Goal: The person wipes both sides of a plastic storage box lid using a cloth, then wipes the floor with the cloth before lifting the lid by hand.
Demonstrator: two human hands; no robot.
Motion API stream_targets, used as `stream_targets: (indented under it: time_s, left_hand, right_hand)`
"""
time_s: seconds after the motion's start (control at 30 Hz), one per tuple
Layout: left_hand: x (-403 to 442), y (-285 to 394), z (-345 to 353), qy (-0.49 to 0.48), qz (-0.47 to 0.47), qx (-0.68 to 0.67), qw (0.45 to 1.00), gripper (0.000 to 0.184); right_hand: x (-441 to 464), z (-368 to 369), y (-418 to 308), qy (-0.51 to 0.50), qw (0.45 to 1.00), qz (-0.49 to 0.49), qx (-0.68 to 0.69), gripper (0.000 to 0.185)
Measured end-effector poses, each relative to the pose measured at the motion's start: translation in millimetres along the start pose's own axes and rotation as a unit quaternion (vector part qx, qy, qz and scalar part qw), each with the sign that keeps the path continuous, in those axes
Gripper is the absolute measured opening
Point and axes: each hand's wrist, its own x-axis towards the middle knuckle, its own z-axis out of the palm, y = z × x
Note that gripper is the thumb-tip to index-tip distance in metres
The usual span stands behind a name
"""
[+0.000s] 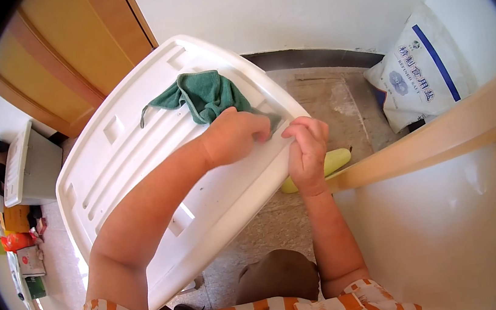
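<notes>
A large white plastic lid [204, 200] with grooves and recesses is tilted in front of me. A green cloth [207, 92] lies bunched on its upper part, with a loop hanging to the left. My left hand [234, 137] is closed on the cloth's lower right part, which is pressed against the lid near its right edge. Just to the right, my right hand [308, 142] has its fingers wrapped round the lid's right rim. What is under the lid is hidden.
At the right, a white salt bag [415, 68] stands against the wall. A pale green gourd [337, 160] lies on the floor beside a wooden edge [407, 155]. Far left are a grey-white bin [35, 164] and coloured packages [20, 242]. A wooden door [70, 46] stands behind.
</notes>
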Motion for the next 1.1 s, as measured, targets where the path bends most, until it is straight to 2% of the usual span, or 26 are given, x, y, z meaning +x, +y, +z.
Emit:
stream_targets:
  time_s: [0.03, 0.1, 0.17, 0.2, 0.27, 0.33, 0.47, 0.53, 0.63, 0.7, 0.73, 0.8, 0.97, 1.0, 1.07, 1.1]
  left_hand:
    - [1, -3, -3, 0.003, 0.002, 0.000, 1.000, 0.019]
    - [1, -10, -10, -0.037, -0.029, -0.246, 0.968, 0.018]
    - [-13, -14, -31, 0.067, -0.090, -0.334, 0.936, 0.018]
    - [-23, -15, -44, 0.127, -0.124, -0.310, 0.934, 0.019]
    - [-52, -23, -69, 0.173, -0.179, -0.268, 0.931, 0.020]
    - [-82, -29, -79, 0.177, -0.228, -0.173, 0.942, 0.020]
    - [-124, -36, -65, 0.176, -0.242, -0.079, 0.951, 0.019]
    - [-132, -37, -56, 0.160, -0.276, -0.132, 0.939, 0.020]
    - [-132, -42, -50, 0.166, -0.246, -0.160, 0.941, 0.021]
    - [-133, -45, -49, 0.168, -0.253, -0.184, 0.935, 0.021]
    - [-134, -47, -50, 0.169, -0.259, -0.205, 0.929, 0.021]
    - [-135, -51, -46, 0.181, -0.250, -0.211, 0.928, 0.021]
    - [-140, -56, -43, 0.197, -0.242, -0.260, 0.914, 0.021]
    - [-141, -57, -45, 0.201, -0.246, -0.263, 0.911, 0.021]
    - [-143, -60, -50, 0.198, -0.253, -0.401, 0.858, 0.024]
    - [-144, -58, -54, 0.203, -0.257, -0.404, 0.854, 0.024]
  right_hand:
    - [0, 0, 1, 0.001, 1.000, -0.003, -0.002, 0.019]
    - [0, 1, 1, 0.005, 1.000, -0.010, -0.004, 0.019]
    - [-1, 1, 1, 0.007, 1.000, -0.009, -0.001, 0.019]
    - [-1, 1, 1, 0.008, 1.000, -0.009, 0.001, 0.019]
    - [-1, 0, 1, 0.005, 1.000, -0.009, -0.002, 0.020]
    - [0, 0, 0, 0.003, 1.000, -0.011, -0.004, 0.020]
    - [0, -1, 0, -0.014, 0.999, -0.011, -0.029, 0.020]
    - [4, -3, -2, -0.030, 0.999, -0.012, -0.044, 0.021]
    - [14, -9, -13, -0.065, 0.996, 0.005, -0.058, 0.022]
    - [21, -9, -26, -0.070, 0.996, 0.054, 0.034, 0.020]
    - [23, -5, -32, -0.072, 0.996, 0.050, 0.035, 0.020]
    - [28, 7, -45, -0.102, 0.982, 0.079, 0.138, 0.017]
    - [45, 35, -52, -0.161, 0.973, 0.064, 0.153, 0.020]
    - [51, 37, -53, -0.191, 0.965, 0.091, 0.153, 0.026]
    - [56, 46, -64, -0.229, 0.954, 0.118, 0.154, 0.032]
    - [56, 53, -77, -0.234, 0.945, 0.116, 0.197, 0.037]
